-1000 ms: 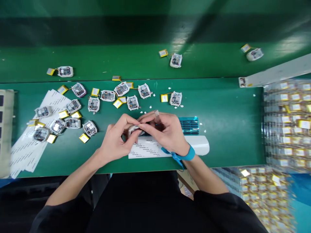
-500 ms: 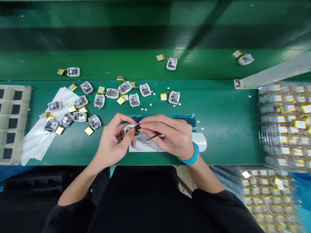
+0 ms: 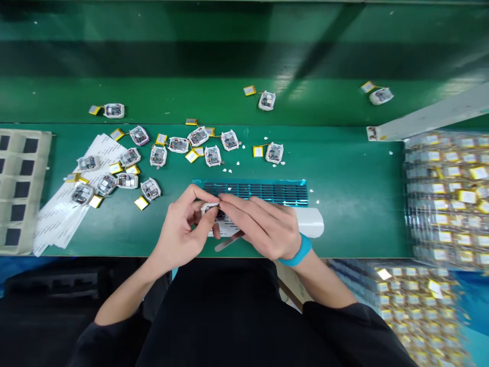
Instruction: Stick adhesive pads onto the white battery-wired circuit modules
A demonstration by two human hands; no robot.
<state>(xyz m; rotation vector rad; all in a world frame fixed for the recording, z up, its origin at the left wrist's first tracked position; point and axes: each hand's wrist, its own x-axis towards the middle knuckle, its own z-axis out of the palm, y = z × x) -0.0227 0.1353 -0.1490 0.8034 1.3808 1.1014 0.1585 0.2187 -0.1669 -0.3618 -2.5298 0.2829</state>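
A small white watch-like case (image 3: 209, 206) with a circuit board inside is pinched between the thumb and fingers of my left hand (image 3: 186, 224). My right hand (image 3: 265, 224) is closed round metal tweezers (image 3: 228, 241), whose blade sticks out below the palm toward the lower left. Its fingertips touch the right side of the case and cover part of it. Under both hands lies a white printed sheet (image 3: 225, 229). A blue-black slotted strip (image 3: 263, 191) lies just behind them.
Several similar cases with yellow-edged batteries (image 3: 213, 156) lie behind and to the left, some on printed strips (image 3: 63, 219). A compartment tray (image 3: 38, 188) stands at the far left. Clear trays of batteries (image 3: 443, 204) are stacked at the right, beside a white bar (image 3: 424, 112).
The case has tilted in my left hand. My right hand has turned flatter over it, fingers extended, and the tweezers now point further down and left. The camera view has shifted slightly.
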